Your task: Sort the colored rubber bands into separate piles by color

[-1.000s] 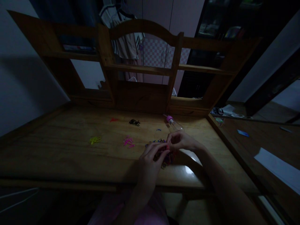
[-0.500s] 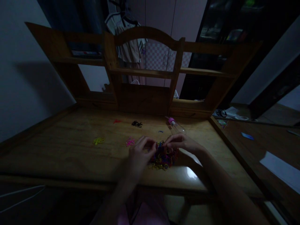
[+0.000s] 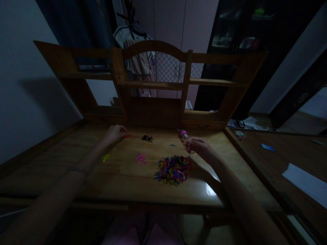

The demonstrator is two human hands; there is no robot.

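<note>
The mixed heap of small coloured bands [image 3: 175, 170] lies on the table [image 3: 122, 190] nearest the person, probably so that both hands can get at it easily. Around it sit smaller groups of one colour each: a pink pile [image 3: 141, 159] just left of the heap, a yellow pile [image 3: 107, 157] farther left, a black pile [image 3: 147, 138] beyond it and to the left, a red pile [image 3: 128, 136] farther out that way, and a few blue bands [image 3: 172, 145] just beyond it; the gaps between them presumably stop the colours from mingling. The left hand [image 3: 114, 132] is well apart from the heap, beyond and to its left, its bent fingertips at the red pile; whether they pinch a band or have a gap between them, I cannot tell. The right hand [image 3: 199, 145], near the heap, is just beyond its right edge, fingers curled, perhaps to leave the heap clear; whether it holds anything is too dim to tell. It partly hides the pink-capped bottle [image 3: 184, 134] beyond the heap, and contact between them is unclear.
</note>
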